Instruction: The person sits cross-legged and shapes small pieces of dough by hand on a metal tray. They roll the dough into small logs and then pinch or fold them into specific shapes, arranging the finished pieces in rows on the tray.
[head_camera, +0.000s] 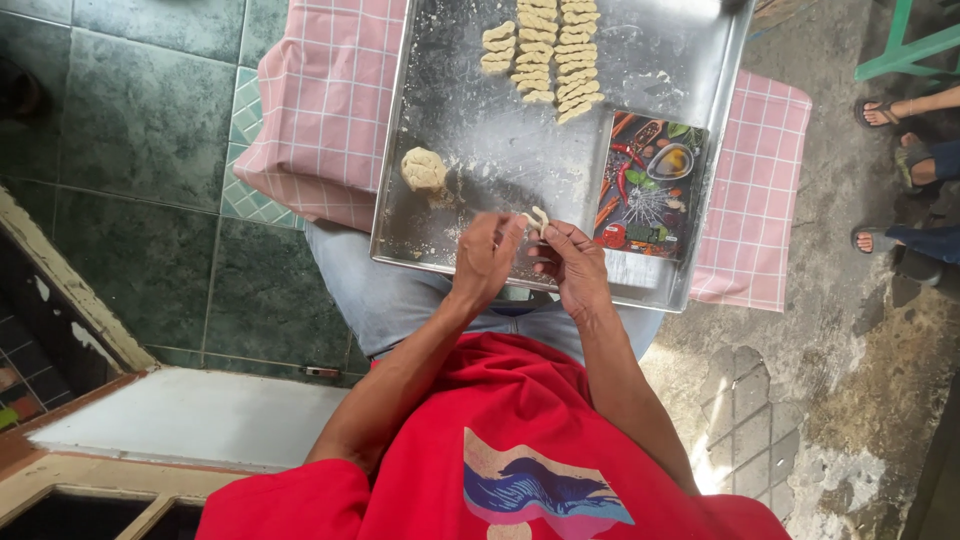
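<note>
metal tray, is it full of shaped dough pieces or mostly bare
Mostly bare: the metal tray holds three short rows of shaped pieces at its far end and one dough lump.

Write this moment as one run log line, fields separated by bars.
left hand: pinching dough piece | right hand: pinching same piece | dough ball: on metal tray | shaped pieces: rows at far end

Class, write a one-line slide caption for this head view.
Both hands, left and right, pinch a dough strip over a floured metal tray holding a dough ball and rows of shaped pieces.
</note>
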